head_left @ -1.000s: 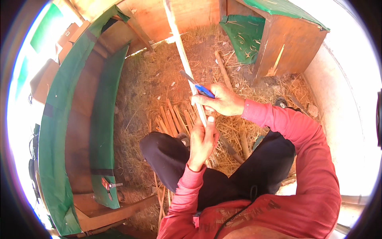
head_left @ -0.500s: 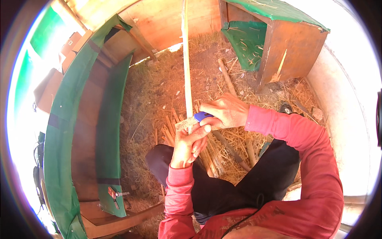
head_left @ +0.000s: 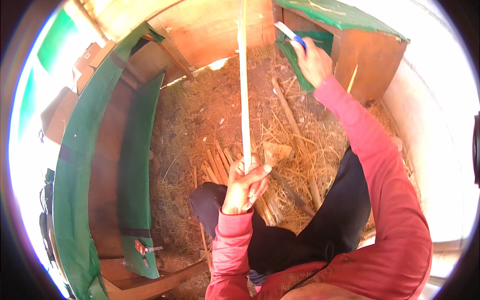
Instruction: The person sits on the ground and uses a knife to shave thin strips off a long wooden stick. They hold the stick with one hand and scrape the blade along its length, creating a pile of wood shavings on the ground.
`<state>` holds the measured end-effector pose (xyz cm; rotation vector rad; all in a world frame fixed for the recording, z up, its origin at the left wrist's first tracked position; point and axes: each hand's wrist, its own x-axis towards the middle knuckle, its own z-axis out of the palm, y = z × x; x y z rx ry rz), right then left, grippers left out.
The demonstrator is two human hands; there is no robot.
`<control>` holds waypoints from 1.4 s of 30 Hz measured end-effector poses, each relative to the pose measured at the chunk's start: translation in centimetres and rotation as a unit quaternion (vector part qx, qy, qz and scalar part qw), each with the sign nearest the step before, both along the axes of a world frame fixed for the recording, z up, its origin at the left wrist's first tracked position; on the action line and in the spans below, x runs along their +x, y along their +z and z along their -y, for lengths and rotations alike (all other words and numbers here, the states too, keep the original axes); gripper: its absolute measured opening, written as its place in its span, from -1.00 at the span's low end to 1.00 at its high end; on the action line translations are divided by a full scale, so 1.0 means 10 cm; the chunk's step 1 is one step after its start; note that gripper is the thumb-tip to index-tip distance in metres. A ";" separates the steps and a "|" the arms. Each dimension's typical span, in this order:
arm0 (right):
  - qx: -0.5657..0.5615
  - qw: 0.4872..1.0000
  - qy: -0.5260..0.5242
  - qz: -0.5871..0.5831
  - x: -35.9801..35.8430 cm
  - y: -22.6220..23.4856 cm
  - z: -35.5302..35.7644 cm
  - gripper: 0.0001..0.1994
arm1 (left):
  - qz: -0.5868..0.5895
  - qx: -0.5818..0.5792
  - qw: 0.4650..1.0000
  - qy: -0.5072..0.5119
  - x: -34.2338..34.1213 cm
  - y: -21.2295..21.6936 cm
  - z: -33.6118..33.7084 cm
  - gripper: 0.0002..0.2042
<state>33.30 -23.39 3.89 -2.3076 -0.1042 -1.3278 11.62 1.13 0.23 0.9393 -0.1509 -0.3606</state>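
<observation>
My left hand (head_left: 244, 187) is wrapped round the lower end of a long, pale wooden strip (head_left: 244, 95), which stands upright in front of me and runs out past the top of the picture. Its thumb points to the right. Far off to the right, my right hand (head_left: 316, 62) grips the blue handle of a knife (head_left: 289, 33). The knife's blade points up and to the left, apart from the strip, in front of the green-topped box. Below my left hand, a bundle of split wood sticks (head_left: 216, 162) lies on the straw between my legs.
A green-covered bench (head_left: 80, 165) runs along the left, with a red-and-metal tool (head_left: 145, 248) on its lower panel. At the far right stands a wooden box (head_left: 367, 62) with a green cover. Wooden poles (head_left: 288, 112) and a block (head_left: 278, 151) lie on the straw-strewn ground.
My right hand has swung away from the strip, up and to the right, with the knife. My left hand still holds the strip and has shifted slightly right.
</observation>
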 end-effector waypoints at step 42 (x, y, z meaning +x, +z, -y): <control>-0.209 0.851 0.477 -0.067 -1.05 -0.23 -0.58 -0.74 | 0.087 0.105 0.988 0.076 -0.02 0.02 0.12 -0.74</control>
